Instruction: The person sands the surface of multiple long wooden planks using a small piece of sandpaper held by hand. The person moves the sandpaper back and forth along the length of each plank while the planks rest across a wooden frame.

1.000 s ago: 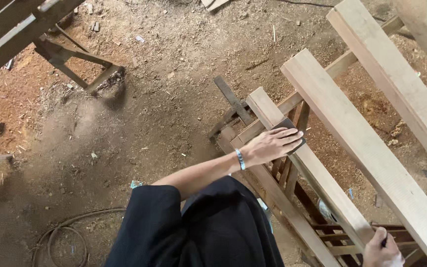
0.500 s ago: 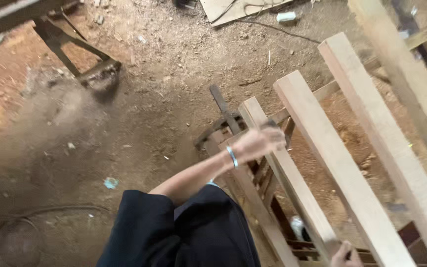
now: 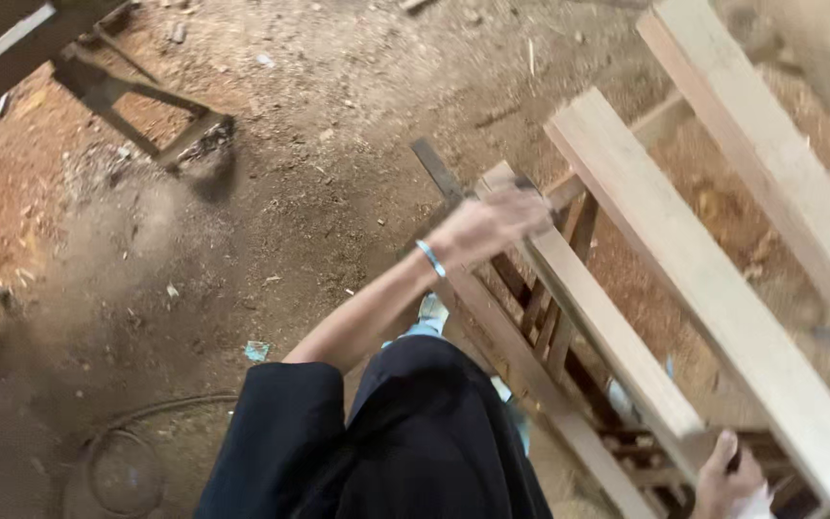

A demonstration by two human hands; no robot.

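Your left hand [image 3: 487, 226] lies flat, ungripping, on the narrow plank [image 3: 598, 317]; right hand [image 3: 727, 476] at 5 o'clock, grip unclear; sanding looks unfinished.

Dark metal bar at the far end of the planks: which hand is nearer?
Left. The left hand lies on the narrow plank's far end, right beside the dark metal bar. The right hand is at the plank's near end, well away.
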